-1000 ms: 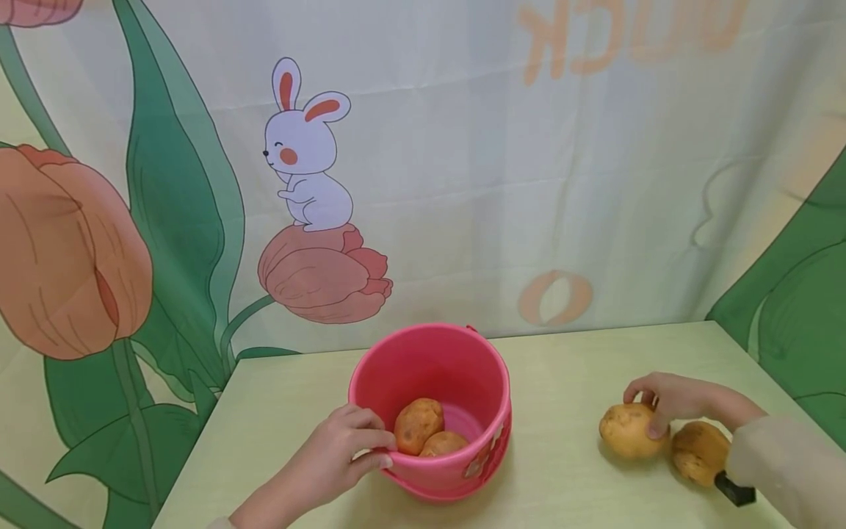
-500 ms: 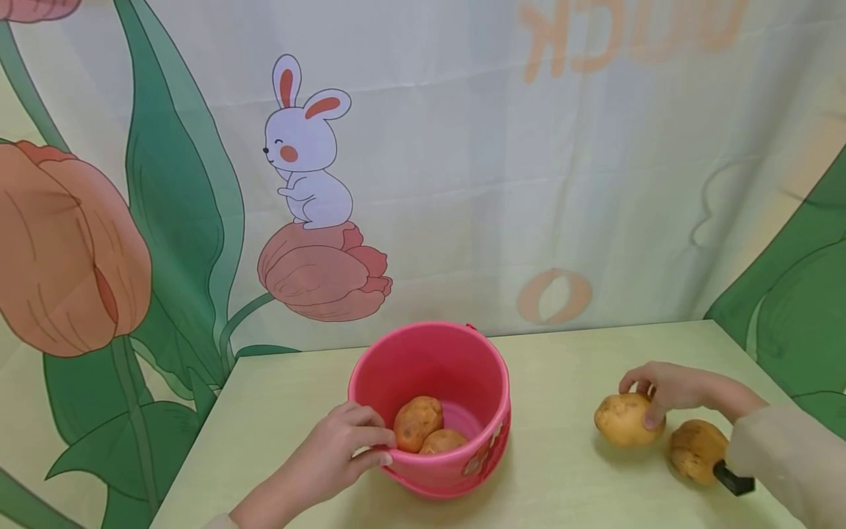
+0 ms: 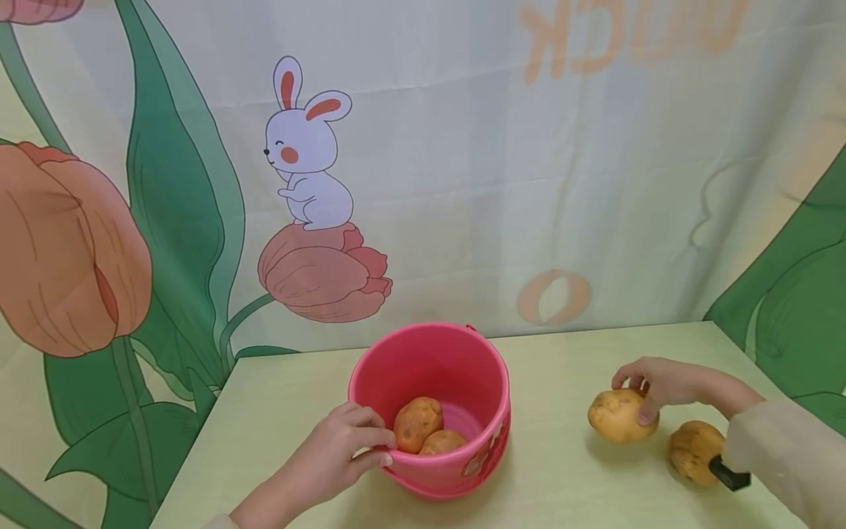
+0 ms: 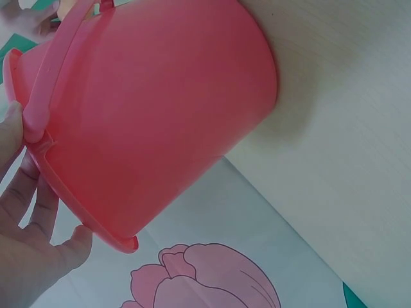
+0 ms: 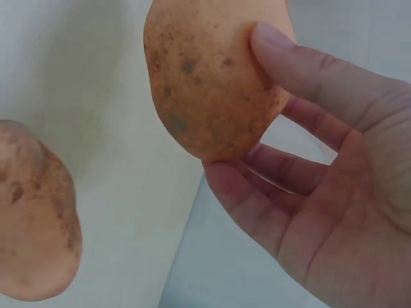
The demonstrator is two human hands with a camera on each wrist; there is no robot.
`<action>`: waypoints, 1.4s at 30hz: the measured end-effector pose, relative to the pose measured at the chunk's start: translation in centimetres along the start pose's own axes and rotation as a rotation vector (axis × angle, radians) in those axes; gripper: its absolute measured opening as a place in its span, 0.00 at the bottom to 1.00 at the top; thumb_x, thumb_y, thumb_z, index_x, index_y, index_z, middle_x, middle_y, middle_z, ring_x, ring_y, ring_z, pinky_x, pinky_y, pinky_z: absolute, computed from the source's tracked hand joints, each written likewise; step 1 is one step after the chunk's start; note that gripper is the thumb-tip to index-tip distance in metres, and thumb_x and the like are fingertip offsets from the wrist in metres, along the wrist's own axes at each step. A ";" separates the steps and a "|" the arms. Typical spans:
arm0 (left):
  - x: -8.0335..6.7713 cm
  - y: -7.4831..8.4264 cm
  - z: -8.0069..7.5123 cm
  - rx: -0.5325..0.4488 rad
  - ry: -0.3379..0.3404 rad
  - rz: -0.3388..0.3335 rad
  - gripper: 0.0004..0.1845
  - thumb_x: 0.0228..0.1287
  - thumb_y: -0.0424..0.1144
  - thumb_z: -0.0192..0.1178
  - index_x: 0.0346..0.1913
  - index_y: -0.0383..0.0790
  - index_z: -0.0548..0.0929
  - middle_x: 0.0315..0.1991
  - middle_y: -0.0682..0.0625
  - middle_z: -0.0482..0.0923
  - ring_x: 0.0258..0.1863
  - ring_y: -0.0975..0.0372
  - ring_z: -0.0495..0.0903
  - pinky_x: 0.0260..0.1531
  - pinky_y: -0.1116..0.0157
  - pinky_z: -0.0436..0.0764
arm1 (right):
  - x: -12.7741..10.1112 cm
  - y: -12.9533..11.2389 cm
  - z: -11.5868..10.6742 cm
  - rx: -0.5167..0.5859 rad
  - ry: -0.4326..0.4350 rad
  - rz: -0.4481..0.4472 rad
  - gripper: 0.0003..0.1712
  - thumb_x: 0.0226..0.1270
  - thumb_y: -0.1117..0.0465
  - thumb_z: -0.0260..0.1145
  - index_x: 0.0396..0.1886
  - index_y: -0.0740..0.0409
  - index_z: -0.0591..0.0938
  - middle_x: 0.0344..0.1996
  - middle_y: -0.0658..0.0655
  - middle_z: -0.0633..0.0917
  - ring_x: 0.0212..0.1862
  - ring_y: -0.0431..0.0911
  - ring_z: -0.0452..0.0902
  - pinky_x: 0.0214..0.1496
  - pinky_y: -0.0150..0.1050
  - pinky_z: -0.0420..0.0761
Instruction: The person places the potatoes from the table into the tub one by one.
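A pink bucket stands on the table with two potatoes in it, one a reddish-brown potato and the other a potato partly hidden by the front rim. My left hand grips the bucket's rim on its left side, thumb outside and fingers over the edge. To the right, my right hand holds a pale yellow potato between thumb and fingers, raised over the table. In the right wrist view the thumb presses that potato's face. Another potato lies on the table below my right wrist.
The pale table runs back to a printed curtain with a rabbit and tulips. A pink handle hangs along the bucket's side. A black device sits under my right wrist, overlapping the lying potato in the head view.
My right hand has lifted the pale potato slightly and carried it a little to the left, away from the lying potato. The left hand and bucket stay in place.
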State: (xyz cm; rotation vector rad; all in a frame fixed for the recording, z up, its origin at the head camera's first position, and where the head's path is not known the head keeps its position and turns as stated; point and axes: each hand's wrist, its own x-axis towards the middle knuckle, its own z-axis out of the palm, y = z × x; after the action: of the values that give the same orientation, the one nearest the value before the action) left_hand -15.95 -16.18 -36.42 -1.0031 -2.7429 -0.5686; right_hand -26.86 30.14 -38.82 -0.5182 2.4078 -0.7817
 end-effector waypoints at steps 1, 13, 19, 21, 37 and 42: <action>0.0 0.0 0.0 -0.001 -0.003 -0.004 0.08 0.46 0.43 0.66 0.34 0.54 0.84 0.31 0.61 0.76 0.37 0.69 0.69 0.38 0.69 0.75 | 0.0 -0.1 0.0 0.002 -0.001 -0.001 0.28 0.38 0.67 0.72 0.45 0.61 0.74 0.36 0.59 0.75 0.36 0.48 0.70 0.36 0.39 0.73; 0.0 0.2 -0.1 -0.010 -0.033 -0.044 0.09 0.46 0.43 0.66 0.35 0.54 0.84 0.32 0.62 0.76 0.38 0.69 0.69 0.38 0.68 0.76 | 0.0 -1.7 -0.4 -0.009 -0.009 -0.082 0.31 0.38 0.61 0.73 0.46 0.62 0.74 0.36 0.58 0.76 0.37 0.47 0.71 0.36 0.40 0.73; 0.1 0.1 0.0 -0.018 -0.049 -0.072 0.09 0.47 0.44 0.65 0.35 0.54 0.84 0.32 0.61 0.76 0.38 0.69 0.69 0.38 0.69 0.76 | 0.1 -2.5 -0.5 -0.033 -0.006 -0.101 0.31 0.39 0.59 0.73 0.46 0.61 0.74 0.38 0.59 0.77 0.38 0.48 0.71 0.37 0.40 0.73; 0.1 0.1 0.0 -0.023 -0.052 -0.076 0.09 0.47 0.44 0.65 0.35 0.54 0.84 0.32 0.61 0.76 0.38 0.69 0.69 0.39 0.69 0.76 | 0.2 -2.9 -0.6 -0.051 -0.004 -0.118 0.30 0.38 0.59 0.73 0.46 0.60 0.74 0.38 0.58 0.77 0.38 0.47 0.72 0.37 0.40 0.73; 0.0 0.0 -0.1 -0.013 -0.020 -0.019 0.09 0.47 0.43 0.65 0.35 0.54 0.84 0.32 0.62 0.77 0.38 0.69 0.69 0.38 0.69 0.75 | -0.1 -6.7 -1.5 -0.142 0.026 -0.184 0.29 0.40 0.61 0.73 0.46 0.61 0.75 0.38 0.57 0.78 0.38 0.46 0.71 0.36 0.38 0.73; 0.0 0.0 0.0 -0.002 0.006 0.014 0.08 0.47 0.44 0.65 0.34 0.53 0.84 0.32 0.61 0.77 0.37 0.69 0.70 0.38 0.69 0.75 | 0.1 -7.5 -1.4 -0.170 0.031 -0.171 0.28 0.39 0.63 0.73 0.45 0.59 0.76 0.38 0.55 0.78 0.38 0.45 0.70 0.37 0.37 0.72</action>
State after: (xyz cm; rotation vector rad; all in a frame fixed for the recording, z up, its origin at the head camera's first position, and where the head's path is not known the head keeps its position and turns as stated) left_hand -15.95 -16.24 -36.43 -1.0194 -2.7285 -0.5718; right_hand -26.42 25.02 -33.21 -0.7940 2.4961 -0.6617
